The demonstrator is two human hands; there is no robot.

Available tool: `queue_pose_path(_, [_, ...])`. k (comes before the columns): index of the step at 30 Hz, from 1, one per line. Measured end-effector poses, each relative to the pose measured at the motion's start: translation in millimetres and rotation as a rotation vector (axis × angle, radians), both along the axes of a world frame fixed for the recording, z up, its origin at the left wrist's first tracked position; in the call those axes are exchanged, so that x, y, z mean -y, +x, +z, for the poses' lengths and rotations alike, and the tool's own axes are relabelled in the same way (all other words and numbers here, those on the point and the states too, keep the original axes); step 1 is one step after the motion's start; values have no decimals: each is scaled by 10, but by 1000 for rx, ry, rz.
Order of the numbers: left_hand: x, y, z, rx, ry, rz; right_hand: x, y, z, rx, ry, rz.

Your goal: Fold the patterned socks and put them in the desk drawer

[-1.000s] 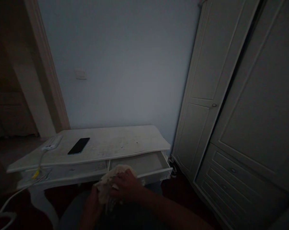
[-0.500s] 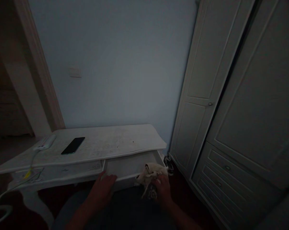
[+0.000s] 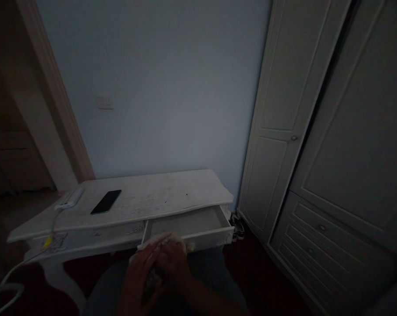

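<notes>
The room is dim. Both my hands meet low in the middle of the view, in front of an open drawer [image 3: 201, 221] of a low white table [image 3: 152, 197]. A pale crumpled cloth [image 3: 160, 239] is bunched between them. My left hand [image 3: 141, 274] cups it from the left and my right hand [image 3: 175, 265] closes over it from the right. Most of the cloth is hidden by my fingers. The drawer's inside looks bare.
A black phone [image 3: 106, 201] and a white power strip [image 3: 69, 199] with a cable lie on the tabletop's left part. A tall white wardrobe [image 3: 316, 145] with lower drawers fills the right side. A doorway frame [image 3: 50, 87] stands at left.
My right hand has carried the cloth from the drawer's right end back to the middle. My left hand has left the drawer front and joined it on the cloth.
</notes>
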State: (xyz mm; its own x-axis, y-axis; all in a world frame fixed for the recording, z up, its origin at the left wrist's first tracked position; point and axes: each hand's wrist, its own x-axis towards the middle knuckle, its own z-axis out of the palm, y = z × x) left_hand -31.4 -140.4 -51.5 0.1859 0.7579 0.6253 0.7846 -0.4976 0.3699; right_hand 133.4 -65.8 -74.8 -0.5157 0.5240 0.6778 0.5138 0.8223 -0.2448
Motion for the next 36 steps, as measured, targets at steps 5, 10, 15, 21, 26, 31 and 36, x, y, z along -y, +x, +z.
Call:
queue_pose_path(5, [-132, -80, -66, -195, 159, 96, 35, 74, 455, -131, -344, 168])
queue_pose_path(10, [-237, -207, -100, -289, 48, 170, -4, 538, 844, -157, -330, 170])
queue_pose_path(15, [-229, -95, -288, -320, 59, 266, -179, 804, 881, 189, -216, -227])
queue_pose_path(21, [-223, 202, -236, -346, 184, 292, -190, 809, 738, 340, -155, -263])
queue_pose_path(26, [-277, 474, -172, -267, 331, 181, -147, 833, 623, 342, -58, -270])
queue_pose_path(31, [-338, 615, -41, -398, 230, 267, -169, 899, 580, 326, -42, -236])
queue_pose_path(36, [-325, 169, -30, -450, 211, 267, -197, 978, 544, 269, -67, -228])
